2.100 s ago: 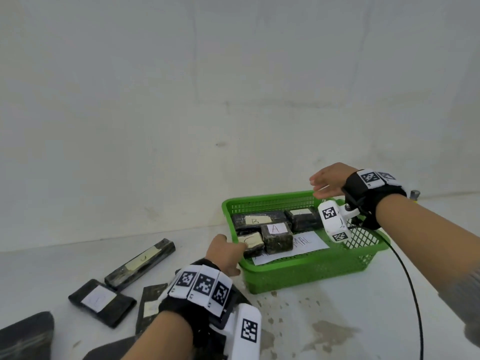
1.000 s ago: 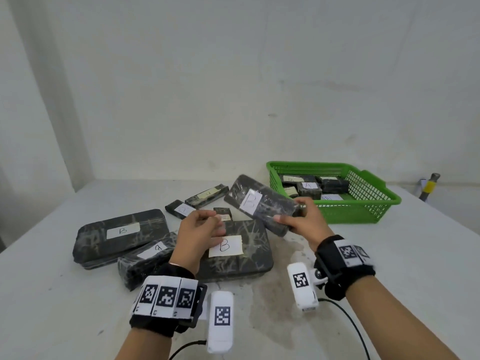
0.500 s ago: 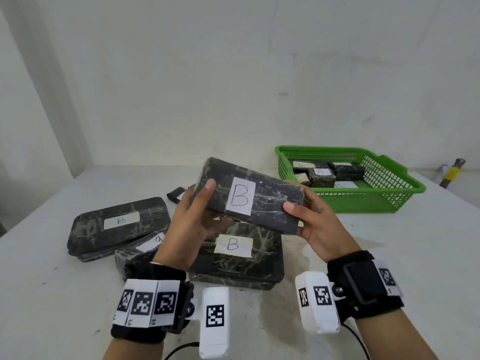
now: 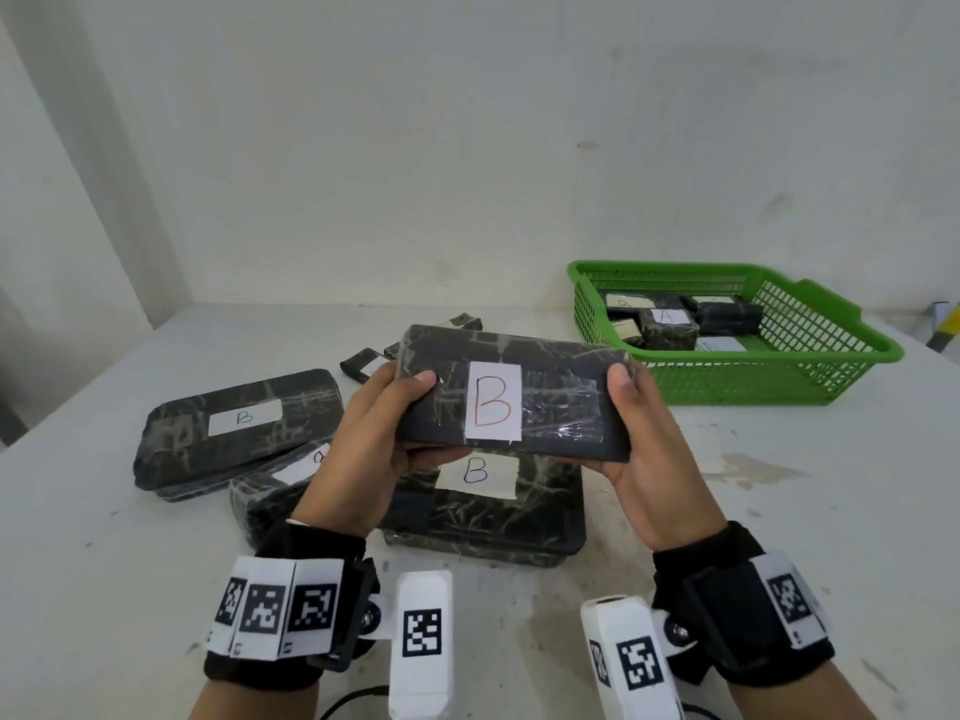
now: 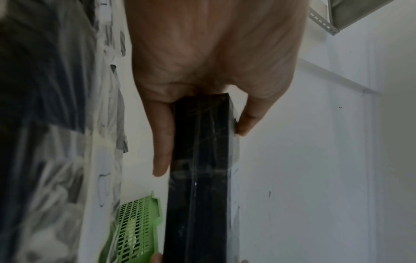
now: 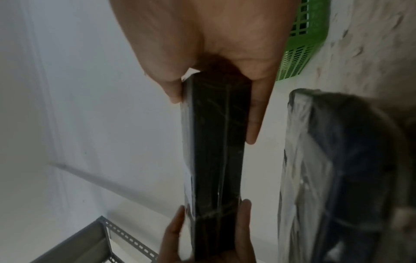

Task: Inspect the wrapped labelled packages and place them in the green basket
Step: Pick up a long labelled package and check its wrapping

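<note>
I hold a black wrapped package (image 4: 545,402) with a white label marked B up in front of me, label facing me. My left hand (image 4: 384,428) grips its left end, thumb on the front, fingers behind. My right hand (image 4: 631,423) grips its right end the same way. In the left wrist view the package (image 5: 200,169) shows edge-on between thumb and fingers of my left hand (image 5: 202,124); the right wrist view shows the package (image 6: 213,151) in my right hand (image 6: 216,99). The green basket (image 4: 841,371) stands at the right rear and holds several small labelled packages.
On the table under my hands lies a large B-labelled package (image 4: 483,506). Another B package (image 4: 234,433) lies to the left, resting on a third (image 4: 291,485). Small packages (image 4: 363,363) lie further back. A wall closes the back, and a yellow-banded tool (image 4: 945,330) lies at far right.
My hands left the basket and picked up the B package from the table. It has been raised and turned level, its label now squarely towards me.
</note>
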Motion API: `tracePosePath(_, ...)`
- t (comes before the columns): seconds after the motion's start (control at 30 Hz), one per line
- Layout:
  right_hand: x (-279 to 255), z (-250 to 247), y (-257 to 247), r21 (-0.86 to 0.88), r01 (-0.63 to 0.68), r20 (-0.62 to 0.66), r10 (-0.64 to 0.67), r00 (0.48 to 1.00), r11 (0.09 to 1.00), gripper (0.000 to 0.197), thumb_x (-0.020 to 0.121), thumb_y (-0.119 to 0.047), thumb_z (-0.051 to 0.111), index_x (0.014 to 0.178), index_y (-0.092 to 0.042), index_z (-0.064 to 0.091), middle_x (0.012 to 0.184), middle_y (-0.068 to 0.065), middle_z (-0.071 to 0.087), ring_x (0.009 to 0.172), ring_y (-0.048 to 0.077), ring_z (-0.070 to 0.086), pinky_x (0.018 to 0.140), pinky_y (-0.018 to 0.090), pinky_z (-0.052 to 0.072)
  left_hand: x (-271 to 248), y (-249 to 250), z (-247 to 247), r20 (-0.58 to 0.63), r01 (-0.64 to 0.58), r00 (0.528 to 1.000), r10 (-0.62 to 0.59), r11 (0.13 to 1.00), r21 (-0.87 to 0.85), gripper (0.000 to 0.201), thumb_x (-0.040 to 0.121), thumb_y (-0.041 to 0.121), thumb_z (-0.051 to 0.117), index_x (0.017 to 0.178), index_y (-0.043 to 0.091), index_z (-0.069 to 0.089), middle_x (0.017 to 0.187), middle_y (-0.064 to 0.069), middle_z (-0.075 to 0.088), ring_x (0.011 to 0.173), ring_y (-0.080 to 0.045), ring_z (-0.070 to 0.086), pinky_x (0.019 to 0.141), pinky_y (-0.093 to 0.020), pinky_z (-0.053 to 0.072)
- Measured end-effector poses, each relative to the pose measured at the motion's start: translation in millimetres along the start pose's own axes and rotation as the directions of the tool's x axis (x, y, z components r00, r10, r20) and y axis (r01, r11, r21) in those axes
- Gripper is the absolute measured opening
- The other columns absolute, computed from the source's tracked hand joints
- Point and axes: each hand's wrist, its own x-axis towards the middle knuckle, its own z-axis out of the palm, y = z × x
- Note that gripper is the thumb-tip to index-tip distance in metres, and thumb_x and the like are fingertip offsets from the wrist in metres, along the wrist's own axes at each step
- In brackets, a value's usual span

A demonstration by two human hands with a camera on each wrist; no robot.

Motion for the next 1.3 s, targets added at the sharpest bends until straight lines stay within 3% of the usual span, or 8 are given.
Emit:
tracePosePath(0.13,0,-2,-2,-0.055,0.027,-0.015,-0.027,1.000,0.998,0.053,0.090,-0.041,0.049,0.136,-0.016,0.046,0.124,0.004,0.068,0.109,0.020,0.068,0.076,0.038,0.061,-2,-3,9,0.000,0.002,1.000,-0.002,0.999,0.049,0.044,0.084,0.045,0.054,0.117,0.017,0.061,0.105,-0.003,0.076,0.096,-0.023,0.073,0.064,-0.037,0.062)
tracePosePath(0.37,-4,1,-2,-0.095,0.000,0.003,0.000,1.000,0.995,0.069,0.087,-0.060,0.036,0.135,-0.014,0.052,0.122,0.007,0.070,0.110,0.024,0.069,0.083,0.044,0.060,-5,-7,12,-0.058,-0.008,0.998,0.013,0.997,0.074,0.028,0.099,0.034,0.047,0.118,0.018,0.060,0.101,0.002,0.076,0.092,-0.018,0.074,0.059,-0.038,0.062)
tracePosePath(0.53,-5,4,3,-0.131,0.006,-0.052,-0.013,0.999,0.991,0.049,0.099,-0.045,0.037,0.131,-0.012,0.054,0.125,0.010,0.067,0.113,0.025,0.066,0.094,0.052,0.054,-9,-3,15,-0.059,-0.020,0.998,0.025,0.997,0.074,0.055,0.080,0.058,0.046,0.117,0.022,0.064,0.108,-0.004,0.075,0.092,-0.023,0.074,0.062,-0.042,0.063)
tracePosePath(0.7,-6,2,1,-0.060,-0.009,-0.028,0.007,1.000,0.998,0.057,0.095,-0.051,0.037,0.128,-0.011,0.059,0.118,0.007,0.071,0.106,0.020,0.070,0.078,0.035,0.059,-4,-8,14,-0.120,-0.014,0.993,0.023,0.997,0.079,0.050,0.097,0.046,0.045,0.128,0.009,0.057,0.112,-0.013,0.073,0.089,-0.028,0.074,0.053,-0.036,0.059)
tracePosePath(0.9,-7,6,2,-0.100,0.033,-0.097,-0.043,0.994,0.994,0.054,0.088,-0.039,0.068,0.134,-0.015,0.051,0.124,0.003,0.068,0.115,0.022,0.065,0.103,0.054,0.048,-11,-5,15,-0.018,-0.020,1.000,0.021,0.997,0.073,0.064,0.079,0.061,0.063,0.126,0.017,0.057,0.113,-0.005,0.073,0.097,-0.026,0.073,0.060,-0.039,0.061)
tracePosePath(1.03,-8,7,2,-0.114,0.045,-0.100,-0.056,0.993,0.993,0.056,0.084,-0.041,0.066,0.133,-0.017,0.052,0.127,0.001,0.067,0.117,0.020,0.064,0.104,0.055,0.047,-8,-9,14,-0.054,-0.030,0.998,0.034,0.997,0.069,0.046,0.071,0.029,0.076,0.114,0.021,0.060,0.103,0.000,0.075,0.092,-0.023,0.074,0.056,-0.035,0.061)
tracePosePath(1.23,-7,4,2,-0.136,-0.006,-0.078,-0.005,0.997,0.991,0.078,0.075,-0.056,0.077,0.138,-0.022,0.047,0.134,0.000,0.062,0.123,0.021,0.060,0.102,0.053,0.049,-9,-13,16,-0.063,-0.063,0.996,0.068,0.995,0.081,0.044,0.071,0.031,0.072,0.112,0.022,0.059,0.102,-0.001,0.075,0.092,-0.023,0.074,0.055,-0.034,0.060)
tracePosePath(1.3,-6,1,1,-0.140,0.015,-0.069,-0.025,0.997,0.990,0.066,0.074,-0.040,0.079,0.130,-0.018,0.052,0.121,0.000,0.069,0.111,0.021,0.067,0.086,0.041,0.058,-10,-13,15,-0.049,-0.062,0.997,0.066,0.995,0.079,0.053,0.069,0.029,0.083,0.116,0.020,0.058,0.107,-0.004,0.074,0.094,-0.025,0.074,0.056,-0.035,0.060)
